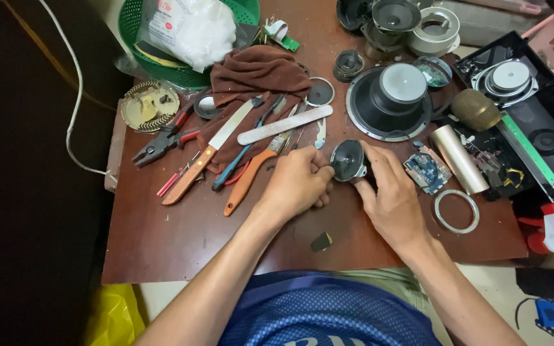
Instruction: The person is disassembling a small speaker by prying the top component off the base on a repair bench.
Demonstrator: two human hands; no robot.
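Note:
A small round black speaker driver (pixel 347 160) is held just above the brown table (pixel 181 243) near its middle. My left hand (pixel 296 182) pinches its left rim with thumb and fingers. My right hand (pixel 389 192) wraps around its back and right side. A small blue circuit board (pixel 426 170) lies right beside my right hand, and a metal ring (pixel 456 211) sits a little further right.
Left of my hands lie a knife (pixel 209 154), pliers (pixel 161 141), a brush (pixel 251 173), a flat metal file (pixel 285 124) and a brown cloth (pixel 258 77). A large speaker cone (pixel 389 102), a gold microphone head (pixel 476 110), a metal tube (pixel 460 159) and a green basket (pixel 181 64) stand behind.

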